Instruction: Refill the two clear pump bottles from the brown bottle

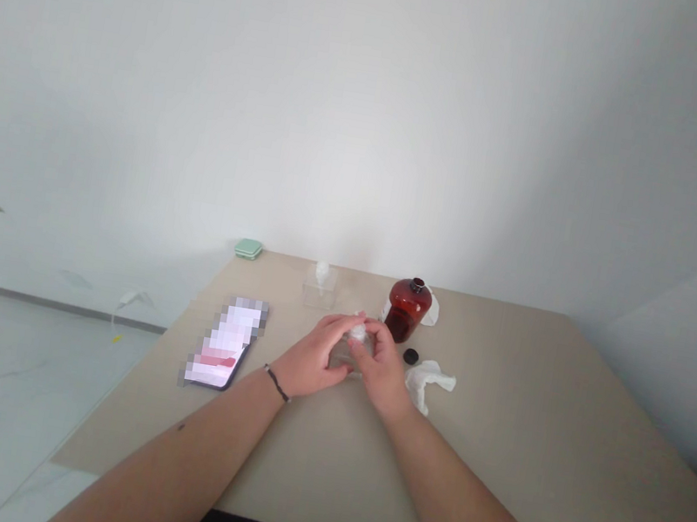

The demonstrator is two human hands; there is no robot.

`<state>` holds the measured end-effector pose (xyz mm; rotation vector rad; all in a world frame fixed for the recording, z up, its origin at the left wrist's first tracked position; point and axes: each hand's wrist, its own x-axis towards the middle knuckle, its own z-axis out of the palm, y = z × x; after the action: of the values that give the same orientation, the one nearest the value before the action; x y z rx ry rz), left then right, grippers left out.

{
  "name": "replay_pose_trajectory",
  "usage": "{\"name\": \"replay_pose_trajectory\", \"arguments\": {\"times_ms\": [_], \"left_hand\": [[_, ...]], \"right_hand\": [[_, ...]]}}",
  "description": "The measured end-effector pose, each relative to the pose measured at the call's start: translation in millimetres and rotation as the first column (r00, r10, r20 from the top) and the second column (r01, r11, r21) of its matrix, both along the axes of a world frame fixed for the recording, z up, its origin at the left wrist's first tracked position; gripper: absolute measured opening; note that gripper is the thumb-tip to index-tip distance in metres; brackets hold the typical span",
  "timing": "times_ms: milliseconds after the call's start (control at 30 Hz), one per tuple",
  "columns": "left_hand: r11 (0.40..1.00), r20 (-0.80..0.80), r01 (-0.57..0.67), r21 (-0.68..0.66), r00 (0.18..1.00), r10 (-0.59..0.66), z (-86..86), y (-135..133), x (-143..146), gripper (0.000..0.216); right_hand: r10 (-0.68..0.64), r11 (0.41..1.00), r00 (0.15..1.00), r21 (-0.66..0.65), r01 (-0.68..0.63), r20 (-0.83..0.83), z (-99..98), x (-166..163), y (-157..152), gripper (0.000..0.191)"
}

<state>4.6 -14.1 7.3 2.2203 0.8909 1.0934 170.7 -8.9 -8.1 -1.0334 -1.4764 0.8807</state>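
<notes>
Between my two hands, low over the middle of the table, is a small clear container (341,355) with a white top (358,331). My left hand (315,355) wraps around its left side, fingers reaching to the top. My right hand (383,364) closes on it from the right, with the thumb and fingers at the white top. Much of the container is hidden by the hands. Just behind my right hand stands an uncapped brown bottle (407,310) with dark liquid low inside. A round black cap (411,356) lies near its base.
A similar clear square bottle with a white top (319,292) stands farther back. Crumpled white tissue (428,384) lies right of my right hand, and another white piece (431,311) sits behind the brown bottle. A phone (226,346) lies left; a green case (248,249) rests at the back corner by the wall.
</notes>
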Motion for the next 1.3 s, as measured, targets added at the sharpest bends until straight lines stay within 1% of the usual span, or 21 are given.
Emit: {"name": "replay_pose_trajectory", "arguments": {"times_ms": [100,200,300,433,600,767,867,967,1033,1067,1200,1300], "left_hand": [[1.0,0.008,0.004,-0.001,1.0,-0.004,-1.8,0.8,-0.4,0.086],[1.0,0.003,0.008,0.011,1.0,-0.008,-2.3,1.5,-1.2,0.086],[1.0,-0.014,0.012,0.02,1.0,-0.011,-1.5,1.9,-2.3,0.086],[0.999,-0.022,0.02,0.027,1.0,-0.019,-0.7,1.7,-2.9,0.086],[0.999,-0.031,0.027,0.035,0.999,-0.026,-1.2,1.9,-2.2,0.086],[0.998,-0.057,0.03,0.049,0.998,-0.027,-0.4,2.3,-2.1,0.088],[0.998,-0.056,0.035,0.05,0.998,-0.032,0.4,2.0,-1.6,0.088],[0.999,-0.047,0.036,0.038,0.998,-0.035,0.3,1.6,-0.8,0.088],[0.999,-0.042,0.034,0.03,0.999,-0.033,0.1,1.2,-0.4,0.089],[0.999,-0.039,0.032,0.027,0.999,-0.031,0.2,1.0,-0.3,0.089],[0.999,-0.038,0.031,0.014,0.999,-0.031,1.9,0.2,-0.8,0.089],[0.999,-0.037,0.034,0.016,0.999,-0.034,3.0,-0.3,-1.3,0.089]], "right_hand": [[-0.052,0.998,0.998,-0.033,0.053,0.023,-0.9,-2.9,-0.2,0.028],[-0.007,1.0,1.0,-0.026,0.007,-0.003,0.7,-1.3,-1.1,0.029],[0.055,0.998,0.997,-0.004,-0.055,-0.046,3.4,2.6,-1.7,0.025],[0.056,0.998,0.998,0.023,-0.055,-0.035,5.2,4.9,-1.8,0.022],[0.048,0.999,0.999,0.008,-0.048,0.005,7.3,3.7,-3.4,0.021],[0.048,0.999,0.999,0.017,-0.048,-0.004,9.6,3.8,-4.3,0.018],[0.063,0.998,0.998,-0.011,-0.063,-0.001,7.7,3.6,-3.9,0.022],[0.001,0.999,1.0,-0.036,-0.001,0.011,4.5,1.5,-3.2,0.032],[-0.047,0.998,0.999,-0.035,0.047,0.004,3.0,0.1,-2.6,0.032],[-0.049,0.998,0.999,-0.029,0.049,0.002,2.8,-0.1,-2.3,0.03],[0.045,0.999,0.999,0.015,-0.045,0.011,4.4,2.8,-1.8,0.021],[0.085,0.996,0.996,0.037,-0.086,0.02,5.1,5.9,-2.1,0.021]]}}
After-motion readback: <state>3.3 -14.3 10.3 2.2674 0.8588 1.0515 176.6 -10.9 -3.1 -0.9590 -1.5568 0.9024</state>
